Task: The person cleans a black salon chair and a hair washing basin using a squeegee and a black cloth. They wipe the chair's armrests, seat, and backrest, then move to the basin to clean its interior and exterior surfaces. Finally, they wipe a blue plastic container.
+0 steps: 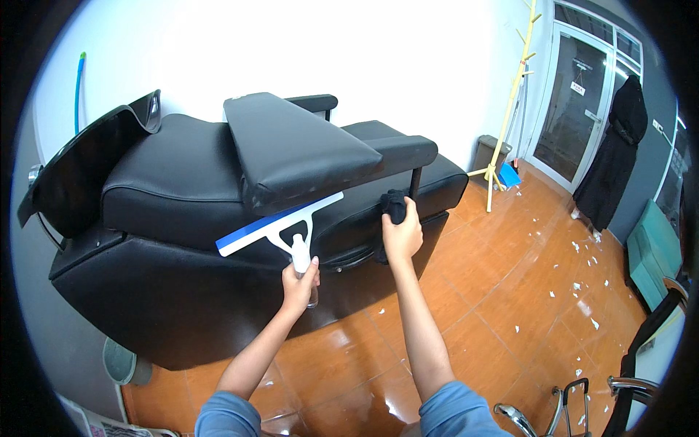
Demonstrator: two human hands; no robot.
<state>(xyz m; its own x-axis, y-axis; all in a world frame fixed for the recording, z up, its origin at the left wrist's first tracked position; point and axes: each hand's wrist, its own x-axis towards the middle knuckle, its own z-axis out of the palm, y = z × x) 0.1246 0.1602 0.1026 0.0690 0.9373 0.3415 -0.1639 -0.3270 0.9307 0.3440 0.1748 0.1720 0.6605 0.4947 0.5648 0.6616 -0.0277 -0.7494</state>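
Note:
My left hand [299,287] is closed on a spray bottle with a white top, and a white squeegee [281,223] with a blue edge extends from that same spot. The squeegee lies in front of the side of a black padded shampoo chair [180,284]. My right hand [403,232] grips a bunched black cloth [394,206] beside the chair's near armrest post. Part of the cloth hangs below that hand. Above the squeegee is the chair's backrest cushion [297,145]. The black wash basin [93,158] stands at the chair's left end.
A yellow coat stand [513,104], a bin [486,155] and a blue dustpan [509,175] stand by a glass door [573,104]. Black clothing [617,153] stands upright near the door. White scraps [577,286] litter the tiled floor. A grey bucket [126,363] is lower left; chrome-armed furniture [633,384] is lower right.

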